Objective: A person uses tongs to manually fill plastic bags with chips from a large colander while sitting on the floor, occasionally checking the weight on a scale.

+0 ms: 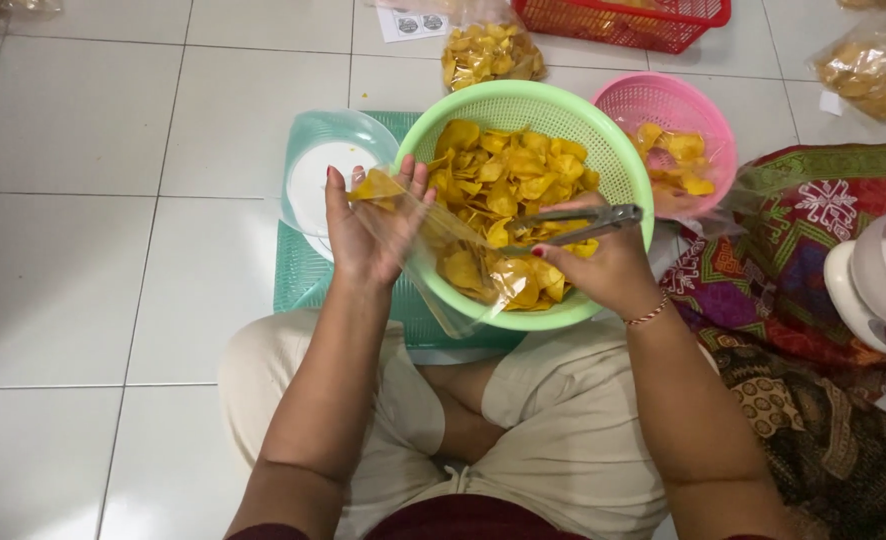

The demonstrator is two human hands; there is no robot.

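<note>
Your left hand, fingers clamped, is holding a clear bag, partly filled; right hand is gripping tongs w/ chips at 12 o'clock, green basket mostly full.

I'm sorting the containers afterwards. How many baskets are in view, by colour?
Green basket, round, filled with yellow chips: 1
Pink basket, round, with some chips: 1
Red basket, rectangular, partly cut off at the top edge: 1
Total: 3
</note>
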